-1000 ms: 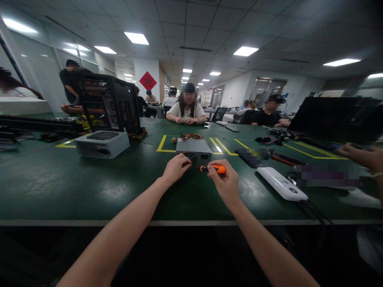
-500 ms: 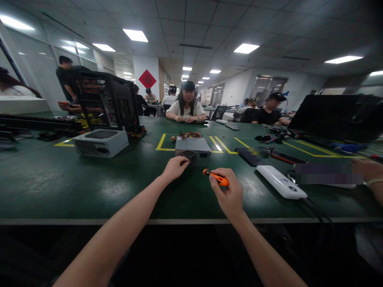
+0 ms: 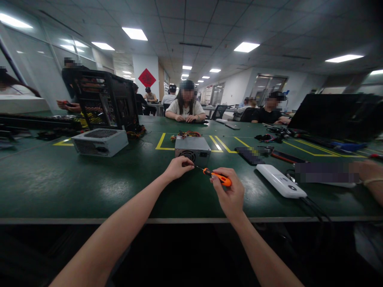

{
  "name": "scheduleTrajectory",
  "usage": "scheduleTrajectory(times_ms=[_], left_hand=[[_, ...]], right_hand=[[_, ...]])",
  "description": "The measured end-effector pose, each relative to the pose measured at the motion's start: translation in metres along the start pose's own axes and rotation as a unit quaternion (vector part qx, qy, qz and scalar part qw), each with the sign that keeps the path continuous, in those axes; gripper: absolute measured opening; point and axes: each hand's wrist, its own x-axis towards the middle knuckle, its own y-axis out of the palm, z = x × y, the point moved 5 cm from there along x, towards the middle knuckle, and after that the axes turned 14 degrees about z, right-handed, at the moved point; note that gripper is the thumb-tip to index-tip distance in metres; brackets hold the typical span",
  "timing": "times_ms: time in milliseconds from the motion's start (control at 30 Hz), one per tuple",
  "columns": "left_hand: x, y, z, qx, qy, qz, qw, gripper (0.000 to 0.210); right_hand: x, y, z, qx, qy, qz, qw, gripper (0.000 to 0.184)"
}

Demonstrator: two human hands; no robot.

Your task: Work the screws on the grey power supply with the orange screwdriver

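Observation:
My right hand [image 3: 229, 190] is closed round the orange handle of a screwdriver [image 3: 221, 179], whose thin shaft points left. The tip of that shaft comes close to the pinched fingertips of my left hand [image 3: 178, 167]. Whatever those fingers hold, if anything, is too small to make out. Just behind my left hand stands a grey computer power supply [image 3: 194, 145], its round fan grille and socket facing me. A bundle of coloured cables [image 3: 188, 134] lies at its back.
Another power supply [image 3: 100, 142] and a black computer case [image 3: 104, 99] stand on the left. To the right lie a dark phone-like slab [image 3: 249, 156], a white device [image 3: 279, 181] with cables, and a monitor [image 3: 335, 115]. A person [image 3: 186, 107] sits across the green table [image 3: 89, 203].
My left hand has shifted slightly right, away from the fan grille. The screwdriver has turned a little, and its shaft now shows beside my left fingertips.

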Motion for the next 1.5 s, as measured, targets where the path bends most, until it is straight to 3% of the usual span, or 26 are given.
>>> scheduleTrajectory(times_ms=[333, 667, 900, 1000, 1067, 1133, 1233, 1367, 1500], left_hand=[[-0.007, -0.005, -0.013, 0.139, 0.052, -0.028, 0.989, 0.012], [-0.013, -0.001, -0.032, 0.342, 0.095, 0.012, 0.935, 0.018], [-0.015, -0.006, -0.038, 0.419, 0.088, -0.005, 0.904, 0.017], [-0.016, -0.007, -0.042, 0.453, 0.09, -0.009, 0.887, 0.017], [-0.017, -0.008, -0.043, 0.455, 0.087, -0.018, 0.886, 0.019], [-0.017, -0.01, -0.042, 0.426, 0.083, -0.04, 0.9, 0.024], [-0.017, -0.014, -0.039, 0.366, 0.067, -0.086, 0.924, 0.032], [-0.018, -0.02, -0.034, 0.322, 0.048, -0.134, 0.936, 0.033], [-0.019, -0.025, -0.031, 0.3, 0.042, -0.164, 0.939, 0.031]], right_hand=[[0.0, 0.001, 0.003, -0.018, -0.008, 0.003, 1.0, 0.009], [0.001, 0.005, 0.01, -0.07, -0.037, 0.029, 0.996, 0.009], [-0.006, 0.015, -0.002, -0.078, 0.059, 0.155, 0.983, 0.012], [-0.011, 0.02, -0.018, 0.022, 0.149, 0.178, 0.973, 0.023], [-0.015, 0.027, -0.03, 0.152, 0.228, 0.195, 0.942, 0.032], [-0.018, 0.035, -0.037, 0.279, 0.296, 0.193, 0.893, 0.036], [-0.016, 0.039, -0.041, 0.408, 0.358, 0.141, 0.828, 0.03], [-0.011, 0.039, -0.044, 0.507, 0.403, 0.043, 0.761, 0.016], [-0.008, 0.043, -0.046, 0.551, 0.413, -0.007, 0.725, 0.01]])
